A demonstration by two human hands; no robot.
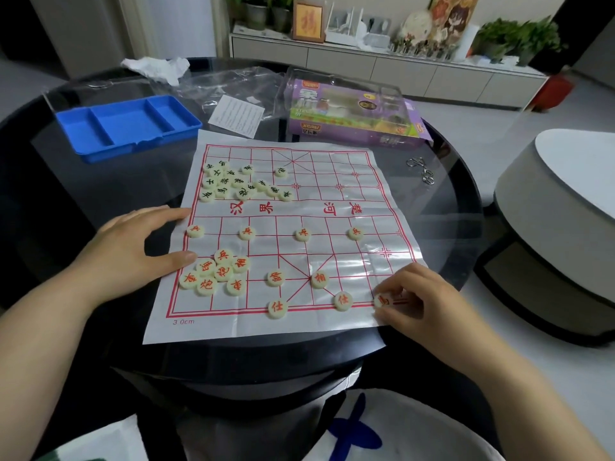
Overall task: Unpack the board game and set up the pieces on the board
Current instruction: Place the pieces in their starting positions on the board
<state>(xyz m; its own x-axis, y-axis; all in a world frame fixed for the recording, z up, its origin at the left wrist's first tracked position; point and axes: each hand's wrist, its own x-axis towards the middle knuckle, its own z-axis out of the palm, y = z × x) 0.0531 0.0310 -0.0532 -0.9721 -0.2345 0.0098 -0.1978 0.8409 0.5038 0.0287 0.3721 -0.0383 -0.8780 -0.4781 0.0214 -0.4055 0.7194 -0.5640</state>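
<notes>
a thin plastic board sheet (299,207) printed with a red grid is spread on a round dark glass table (446,201). the left hand (133,251) is laid flat at the sheet's left edge, fingers spread and gripping nothing, the thumb tip just beside a heap of red pieces (216,274). the right hand (416,301) is placed at the near right corner, its fingertips closed around one red piece (380,300); that disc is half covered by the fingers, so its character cannot be read in full, and whether it touches the sheet cannot be told.

four red pieces are lined up in a row (274,233) just below the river text. four more (309,291) are seen near the palace diagonals at the near edge. a cluster of dark-lettered pieces (233,183) is gathered at the far left, their characters too small and blurred to be read.

beyond the sheet, a blue tray (128,128), a leaflet (237,115), a clear plastic bag (229,83) and a purple box (352,111) under a clear cover are seen; the box print is blurred. small metal items (421,169) at the right cannot be identified.
</notes>
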